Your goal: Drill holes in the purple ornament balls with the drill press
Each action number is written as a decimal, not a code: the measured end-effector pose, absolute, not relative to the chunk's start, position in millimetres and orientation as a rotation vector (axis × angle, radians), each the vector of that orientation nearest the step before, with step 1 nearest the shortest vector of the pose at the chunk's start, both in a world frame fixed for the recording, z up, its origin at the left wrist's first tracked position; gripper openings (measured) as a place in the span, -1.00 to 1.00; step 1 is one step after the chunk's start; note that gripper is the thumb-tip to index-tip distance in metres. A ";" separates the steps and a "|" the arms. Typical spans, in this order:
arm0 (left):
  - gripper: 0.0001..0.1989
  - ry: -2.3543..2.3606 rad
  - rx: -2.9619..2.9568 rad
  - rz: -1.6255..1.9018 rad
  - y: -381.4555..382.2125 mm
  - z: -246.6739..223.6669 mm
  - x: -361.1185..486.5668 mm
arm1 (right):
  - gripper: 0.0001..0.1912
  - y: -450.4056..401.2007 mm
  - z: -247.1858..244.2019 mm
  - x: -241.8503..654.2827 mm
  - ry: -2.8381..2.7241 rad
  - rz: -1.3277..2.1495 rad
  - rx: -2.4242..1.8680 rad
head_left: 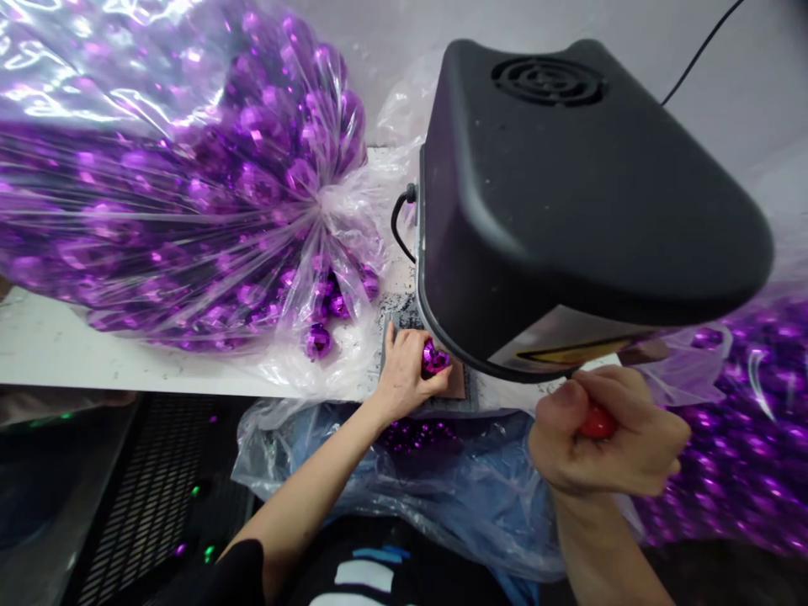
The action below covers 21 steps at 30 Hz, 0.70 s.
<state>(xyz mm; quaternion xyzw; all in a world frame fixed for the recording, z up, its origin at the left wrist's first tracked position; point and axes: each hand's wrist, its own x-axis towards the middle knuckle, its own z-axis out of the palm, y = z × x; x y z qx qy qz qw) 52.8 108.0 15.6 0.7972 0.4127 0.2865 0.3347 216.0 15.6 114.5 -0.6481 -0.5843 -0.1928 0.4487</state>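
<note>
Between the thumb and fingers of my left hand is a shiny purple faceted ball, held over a small plate at the base of a black machine. My right hand is wrapped round a red knob at the machine's front right, just below its housing. The housing hides the machine's working part. A few loose purple balls lie to the left of my left hand, inside the mouth of a clear plastic bag.
The big clear bag full of purple balls covers the left of the white table. More purple balls in plastic are at the right. A plastic bag with purple pieces lies over my lap. A black cable runs behind.
</note>
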 end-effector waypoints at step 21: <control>-0.58 1.105 2.063 0.788 107.9 1.2 55.6 | -0.85 28.4 69.2 213.4 -1.428 -0.547 -1.452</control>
